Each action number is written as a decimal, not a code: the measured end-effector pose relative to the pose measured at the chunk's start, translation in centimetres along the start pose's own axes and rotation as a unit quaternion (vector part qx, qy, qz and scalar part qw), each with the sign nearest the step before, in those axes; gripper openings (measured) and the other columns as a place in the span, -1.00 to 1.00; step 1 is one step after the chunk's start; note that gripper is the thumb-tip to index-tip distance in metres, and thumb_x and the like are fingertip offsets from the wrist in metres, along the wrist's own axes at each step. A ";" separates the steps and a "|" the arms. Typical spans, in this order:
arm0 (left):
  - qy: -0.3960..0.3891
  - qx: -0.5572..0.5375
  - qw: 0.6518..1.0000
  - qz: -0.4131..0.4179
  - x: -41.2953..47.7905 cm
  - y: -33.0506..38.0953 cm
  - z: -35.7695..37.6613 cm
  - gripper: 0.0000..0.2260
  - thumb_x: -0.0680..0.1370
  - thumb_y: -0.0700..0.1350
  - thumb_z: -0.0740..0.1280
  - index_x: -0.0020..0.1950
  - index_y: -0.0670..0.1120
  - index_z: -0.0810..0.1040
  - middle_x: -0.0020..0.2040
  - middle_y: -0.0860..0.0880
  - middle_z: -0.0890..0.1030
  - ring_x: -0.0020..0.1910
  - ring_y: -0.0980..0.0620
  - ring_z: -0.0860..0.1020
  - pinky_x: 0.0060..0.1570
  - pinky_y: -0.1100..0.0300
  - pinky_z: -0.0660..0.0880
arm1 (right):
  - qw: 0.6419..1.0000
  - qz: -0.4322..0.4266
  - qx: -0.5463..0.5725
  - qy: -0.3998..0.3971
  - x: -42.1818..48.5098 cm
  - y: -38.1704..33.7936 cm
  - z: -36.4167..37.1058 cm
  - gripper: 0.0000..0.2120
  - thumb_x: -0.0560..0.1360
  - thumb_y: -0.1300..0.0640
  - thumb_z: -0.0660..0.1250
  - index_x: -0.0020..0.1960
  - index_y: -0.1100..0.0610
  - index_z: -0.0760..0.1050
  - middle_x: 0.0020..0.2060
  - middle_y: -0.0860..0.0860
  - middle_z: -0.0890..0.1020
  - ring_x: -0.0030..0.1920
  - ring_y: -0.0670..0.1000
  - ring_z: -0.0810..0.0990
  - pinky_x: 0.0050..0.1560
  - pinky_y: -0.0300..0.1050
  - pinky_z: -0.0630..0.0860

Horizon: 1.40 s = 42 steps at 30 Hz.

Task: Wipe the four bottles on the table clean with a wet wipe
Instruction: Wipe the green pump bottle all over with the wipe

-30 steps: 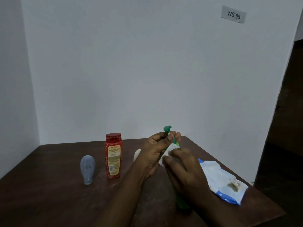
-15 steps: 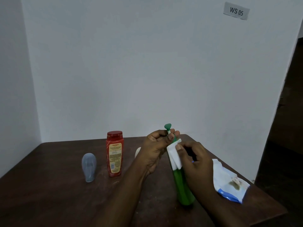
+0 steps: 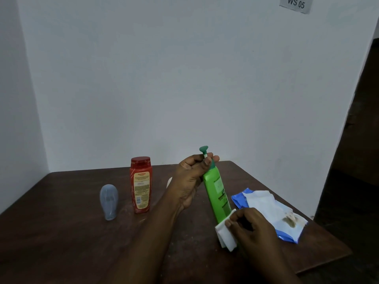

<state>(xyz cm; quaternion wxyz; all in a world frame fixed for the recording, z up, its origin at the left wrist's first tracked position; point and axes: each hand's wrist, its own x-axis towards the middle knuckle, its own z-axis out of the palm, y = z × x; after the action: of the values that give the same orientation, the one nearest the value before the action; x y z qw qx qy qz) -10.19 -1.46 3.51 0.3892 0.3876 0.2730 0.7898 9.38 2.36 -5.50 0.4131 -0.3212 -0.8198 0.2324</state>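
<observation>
A green pump bottle [image 3: 217,193] stands tilted on the dark wooden table [image 3: 61,232]. My left hand [image 3: 191,181] grips its neck just under the dark green pump head. My right hand [image 3: 251,228] pinches a folded white wet wipe [image 3: 225,234] against the bottle's lower end. A red bottle [image 3: 140,185] with a yellow label stands upright to the left. Further left stands a grey bottle [image 3: 109,201]. A white bottle [image 3: 169,182] shows only as a sliver behind my left wrist.
A blue and white wet wipe pack [image 3: 272,214] lies open on the table's right side, near the right edge. White walls close the table's back and left. A dark doorway lies to the right.
My right hand has slid the wipe down the green bottle from its neck to its base. The left hand keeps its hold at the neck.
</observation>
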 end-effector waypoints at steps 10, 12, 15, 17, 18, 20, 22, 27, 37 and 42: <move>0.002 -0.003 1.000 -0.011 -0.2 -0.1 -0.1 -0.71 0.45 -0.14 0.45 0.13 -0.22 0.64 0.07 -0.17 0.74 0.07 -0.03 0.70 0.05 0.11 0.66 | 0.981 -0.164 0.005 0.104 4.7 -6.3 0.3 -0.91 0.52 0.14 0.48 -0.10 0.07 0.57 -0.16 -0.08 0.58 -0.10 -0.17 0.53 -0.10 -0.37 0.41; 0.008 -0.005 1.000 -0.015 -0.2 0.2 -0.2 -0.71 0.44 -0.15 0.45 0.13 -0.23 0.64 0.09 -0.17 0.74 0.08 -0.05 0.71 0.02 0.12 0.66 | 0.972 -0.203 -0.003 0.121 5.7 -7.6 0.5 -0.93 0.53 0.18 0.46 -0.09 0.13 0.58 -0.14 -0.03 0.60 -0.11 -0.13 0.52 -0.07 -0.30 0.43; 0.019 0.002 1.000 -0.018 -0.4 0.4 -0.4 -0.71 0.43 -0.14 0.46 0.10 -0.22 0.64 0.05 -0.16 0.75 0.06 -0.03 0.72 0.02 0.12 0.66 | 0.976 -0.187 -0.014 0.113 5.0 -7.0 1.2 -0.90 0.55 0.07 0.39 -0.02 0.10 0.60 -0.08 -0.04 0.60 -0.07 -0.13 0.52 -0.06 -0.34 0.40; 0.025 0.012 1.000 -0.014 -0.4 0.3 -0.4 -0.74 0.43 -0.11 0.47 0.07 -0.18 0.66 0.03 -0.13 0.75 0.04 -0.01 0.71 0.01 0.12 0.66 | 0.983 -0.159 -0.033 0.090 3.5 -5.1 1.5 -0.87 0.54 0.02 0.37 0.02 0.05 0.60 -0.04 -0.09 0.58 -0.04 -0.14 0.51 -0.02 -0.43 0.35; 0.031 0.016 0.999 -0.011 -0.4 0.4 -0.5 -0.76 0.42 -0.11 0.47 0.05 -0.16 0.65 0.02 -0.11 0.76 0.04 0.01 0.71 0.00 0.12 0.66 | 0.986 -0.145 -0.043 0.073 2.6 -4.1 1.5 -0.87 0.52 0.00 0.37 0.02 0.02 0.59 -0.03 -0.11 0.57 -0.04 -0.15 0.50 -0.02 -0.44 0.34; 0.041 0.020 0.999 -0.011 -0.3 0.4 -0.6 -0.82 0.45 -0.12 0.46 0.01 -0.16 0.64 -0.01 -0.05 0.77 0.02 0.05 0.72 -0.04 0.15 0.66 | 0.993 -0.109 -0.049 0.025 0.9 -2.1 1.4 -0.88 0.49 -0.01 0.40 0.01 -0.05 0.54 -0.02 -0.13 0.55 -0.03 -0.20 0.50 -0.01 -0.45 0.33; 0.041 0.023 0.999 -0.010 -0.3 0.4 -0.6 -0.93 0.54 -0.20 0.43 0.00 -0.17 0.62 0.00 -0.04 0.77 0.02 0.06 0.73 -0.08 0.17 0.66 | 0.995 -0.083 -0.054 0.006 -0.2 -0.5 1.3 -0.87 0.49 0.00 0.44 0.00 -0.08 0.52 -0.04 -0.14 0.55 0.01 -0.24 0.51 -0.04 -0.41 0.34; 0.016 0.020 1.000 -0.001 -0.5 0.2 0.6 -0.81 0.48 -0.20 0.45 0.07 -0.20 0.63 0.04 -0.11 0.74 0.01 0.06 0.73 -0.06 0.22 0.64 | 0.995 -0.079 -0.051 0.023 0.4 -0.8 1.4 -0.90 0.50 0.01 0.45 -0.07 -0.01 0.55 -0.11 -0.12 0.54 -0.01 -0.24 0.50 -0.04 -0.47 0.34; 0.042 0.048 0.998 -0.005 -0.4 0.3 0.0 -0.70 0.41 -0.13 0.52 0.07 -0.25 0.67 0.03 -0.18 0.75 0.00 -0.07 0.72 -0.02 0.10 0.67 | 0.978 -0.174 0.023 0.108 6.1 -7.8 0.4 -0.93 0.54 0.12 0.45 0.00 0.06 0.58 -0.08 -0.11 0.58 -0.02 -0.20 0.54 -0.01 -0.44 0.39; 0.109 0.095 0.989 -0.016 -0.3 -1.2 -0.6 -0.80 0.49 -0.06 0.52 -0.03 -0.18 0.70 0.00 -0.19 0.75 -0.12 -0.04 0.69 -0.13 0.08 0.66 | 0.989 -0.136 0.014 0.053 4.4 -4.2 0.3 -0.91 0.52 0.07 0.46 0.00 -0.03 0.58 -0.09 -0.15 0.59 -0.01 -0.23 0.55 -0.04 -0.43 0.42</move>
<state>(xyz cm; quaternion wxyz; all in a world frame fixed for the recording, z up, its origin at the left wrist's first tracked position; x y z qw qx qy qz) -10.06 -1.10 2.22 0.3316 0.3299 0.3936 0.7914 5.77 2.61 -0.62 0.4886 -0.2126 -0.8294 0.1680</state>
